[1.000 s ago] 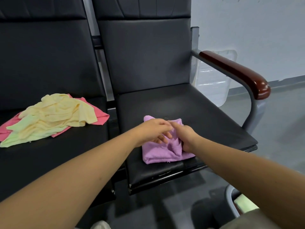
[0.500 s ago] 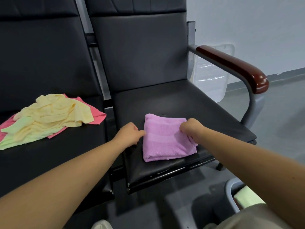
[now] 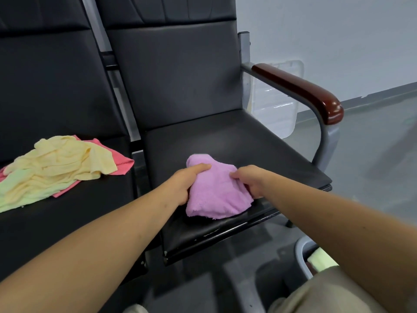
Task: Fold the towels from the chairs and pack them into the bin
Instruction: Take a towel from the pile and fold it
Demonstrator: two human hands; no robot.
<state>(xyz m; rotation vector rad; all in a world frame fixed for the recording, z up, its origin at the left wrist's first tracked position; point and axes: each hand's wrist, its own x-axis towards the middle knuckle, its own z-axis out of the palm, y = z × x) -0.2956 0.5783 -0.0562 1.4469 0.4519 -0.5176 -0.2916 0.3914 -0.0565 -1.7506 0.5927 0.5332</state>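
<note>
Since 0.5 s ago: left hand [image 3: 185,184] and right hand [image 3: 250,179] now clutch opposite sides of the folded purple towel [image 3: 216,195], bunching it at the seat [image 3: 248,141] front. Bin [image 3: 300,254] sits lower right, nearer the right hand.

Folded purple towel [image 3: 216,193]: fuzzy terry cloth, matt. Black chair seat [image 3: 237,141]: smooth leather-like upholstery, faint sheen. Reddish-brown armrest [image 3: 300,91]: glossy polished wood on a grey painted metal frame [image 3: 327,141]. Crumpled yellow towel [image 3: 61,163]: soft matt cloth.
</note>
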